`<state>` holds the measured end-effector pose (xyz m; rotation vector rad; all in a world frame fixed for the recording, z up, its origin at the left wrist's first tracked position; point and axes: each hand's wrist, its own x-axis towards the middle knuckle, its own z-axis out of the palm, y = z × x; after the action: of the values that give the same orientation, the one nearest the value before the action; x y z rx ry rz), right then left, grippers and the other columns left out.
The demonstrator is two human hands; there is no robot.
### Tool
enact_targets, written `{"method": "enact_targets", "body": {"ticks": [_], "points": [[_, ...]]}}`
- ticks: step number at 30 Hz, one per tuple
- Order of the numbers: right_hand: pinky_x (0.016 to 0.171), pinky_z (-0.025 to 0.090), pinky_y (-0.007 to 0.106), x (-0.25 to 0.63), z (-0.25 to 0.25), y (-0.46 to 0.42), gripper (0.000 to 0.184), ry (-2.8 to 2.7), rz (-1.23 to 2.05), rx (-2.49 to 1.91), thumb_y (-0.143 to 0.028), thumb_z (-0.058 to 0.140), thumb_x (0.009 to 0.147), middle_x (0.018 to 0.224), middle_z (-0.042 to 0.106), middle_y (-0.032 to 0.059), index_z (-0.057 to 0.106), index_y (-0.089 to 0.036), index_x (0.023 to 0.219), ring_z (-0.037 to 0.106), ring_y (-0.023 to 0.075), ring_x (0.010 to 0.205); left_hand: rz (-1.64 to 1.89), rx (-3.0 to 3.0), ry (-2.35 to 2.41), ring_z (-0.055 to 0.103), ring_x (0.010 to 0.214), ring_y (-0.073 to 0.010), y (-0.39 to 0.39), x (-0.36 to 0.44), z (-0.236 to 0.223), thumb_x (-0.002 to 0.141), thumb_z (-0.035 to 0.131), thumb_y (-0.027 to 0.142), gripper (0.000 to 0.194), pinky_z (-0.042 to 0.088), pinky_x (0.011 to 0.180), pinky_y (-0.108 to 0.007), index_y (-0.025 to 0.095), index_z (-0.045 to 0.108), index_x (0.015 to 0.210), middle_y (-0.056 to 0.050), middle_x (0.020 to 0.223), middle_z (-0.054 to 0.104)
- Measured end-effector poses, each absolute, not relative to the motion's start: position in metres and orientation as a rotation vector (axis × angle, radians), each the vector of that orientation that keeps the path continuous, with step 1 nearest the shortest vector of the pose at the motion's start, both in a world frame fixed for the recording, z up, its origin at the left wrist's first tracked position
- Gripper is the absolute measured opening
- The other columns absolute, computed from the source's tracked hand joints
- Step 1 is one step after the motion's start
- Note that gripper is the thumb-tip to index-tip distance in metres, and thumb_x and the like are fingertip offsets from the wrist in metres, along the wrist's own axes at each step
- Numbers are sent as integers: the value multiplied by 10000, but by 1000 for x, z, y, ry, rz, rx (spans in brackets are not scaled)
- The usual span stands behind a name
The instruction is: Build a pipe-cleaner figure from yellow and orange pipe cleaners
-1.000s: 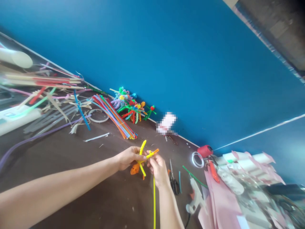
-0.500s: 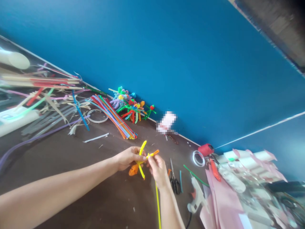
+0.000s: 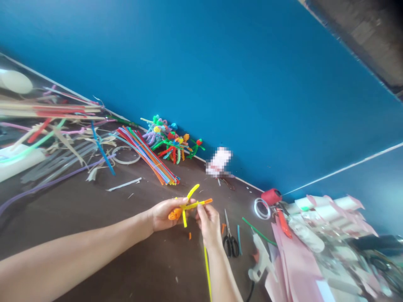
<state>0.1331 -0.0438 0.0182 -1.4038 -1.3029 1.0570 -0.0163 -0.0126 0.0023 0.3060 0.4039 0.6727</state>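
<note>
My left hand (image 3: pixel 164 213) is closed on a small pipe-cleaner figure (image 3: pixel 175 214) with an orange head and yellow limbs that stick out up and down. My right hand (image 3: pixel 208 222) pinches the yellow-wrapped stem of the figure, close to its orange tip. From under the right hand a long yellow pipe cleaner (image 3: pixel 207 270) trails down toward the bottom edge. Just below the hands a short orange snippet (image 3: pixel 189 236) lies on the dark table (image 3: pixel 151 268).
Scissors (image 3: pixel 231 243) and a glue gun (image 3: pixel 261 260) lie right of my hands. A bundle of coloured pipe cleaners (image 3: pixel 149 155) and a heap of finished figures (image 3: pixel 173 140) sit by the blue wall. Pink paper (image 3: pixel 292 260) covers the right side.
The figure has turned in my left hand, its orange head now more toward the left and its yellow limbs tilted differently. The orange snippet on the table now shows below it.
</note>
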Motion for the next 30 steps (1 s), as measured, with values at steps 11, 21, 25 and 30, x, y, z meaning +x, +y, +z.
{"method": "enact_targets", "body": {"ticks": [11, 21, 25, 30], "points": [[654, 425, 267, 135, 23, -46, 206, -1587, 902, -1399, -287, 481, 799, 725, 620, 36, 641, -158, 803, 548, 171, 687, 795, 490, 527, 472, 483, -38, -10, -12, -4, 577, 703, 112, 217, 380, 481, -155, 101, 661, 789, -8, 658, 595], [643, 451, 281, 132, 23, -56, 230, -1552, 918, -1439, -251, 462, 807, 815, 625, 31, 664, -194, 902, 578, 172, 702, 783, 617, 648, 420, 464, -46, -11, -12, 0, 585, 711, 200, 205, 339, 461, -162, 94, 661, 752, 19, 513, 512], [766, 434, 317, 153, 28, -76, 263, -1496, 731, -1533, -241, 532, 768, 994, 600, 55, 612, -222, 1018, 557, 213, 898, 786, 617, 696, 440, 490, -43, -10, -13, -1, 602, 705, 218, 190, 342, 461, -149, 110, 647, 748, 24, 542, 502], [633, 443, 320, 219, 28, -117, 191, -1335, 419, -1850, -332, 518, 766, 792, 623, 69, 631, -191, 828, 571, 209, 694, 797, 588, 748, 439, 493, -50, -10, -13, 2, 581, 705, 221, 198, 356, 447, -158, 118, 638, 737, 28, 567, 493]]}}
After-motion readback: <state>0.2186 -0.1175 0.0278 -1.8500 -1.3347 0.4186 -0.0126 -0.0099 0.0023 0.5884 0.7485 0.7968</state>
